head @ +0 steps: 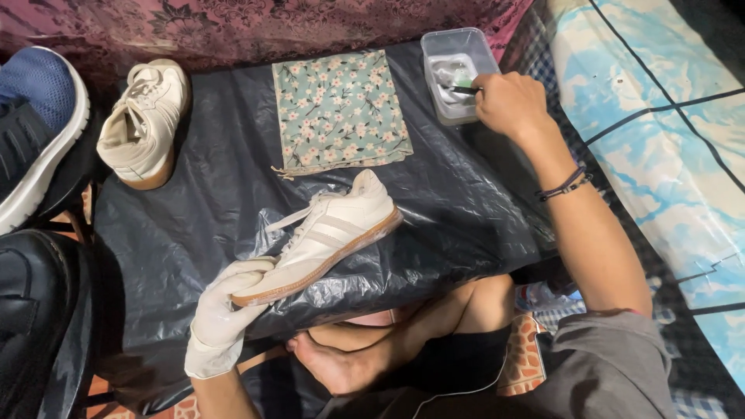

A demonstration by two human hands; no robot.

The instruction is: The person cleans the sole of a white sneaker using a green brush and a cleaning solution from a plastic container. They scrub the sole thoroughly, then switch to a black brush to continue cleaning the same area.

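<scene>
Over on the far left, a blue-and-black sneaker [31, 124] and a black shoe [31, 310] sit well outside the gloved fingers' reach, and a second white sneaker [143, 124] lies on its side on the black plastic sheet [194, 225], up and away from the working hand.

Now the left hand [221, 314], in a white glove: its fingers are curled and clamped round the toe end of the white sneaker [330, 233], thumb side toward the sole. The shoe tilts up from those fingertips, heel pointing away toward the floral cloth [340, 110], which lies flat just beyond the heel. That grip looks firm, and it needs to be; a hold near the toe leaves the long heel end free to swing, so keeping the wrist steady matters here.

Across to the right hand [508, 101], bare, with a dark cord bracelet [565, 184] at the wrist. Its fingers are pinched together on a slim dark-handled tool, probably a small brush [464, 90], whose tip dips into the clear plastic tub [458, 74] directly ahead of the fingertips. I judge a light dip best: load only the tip, keep the tub from sliding on the slick plastic, and shed the excess against the rim.
</scene>
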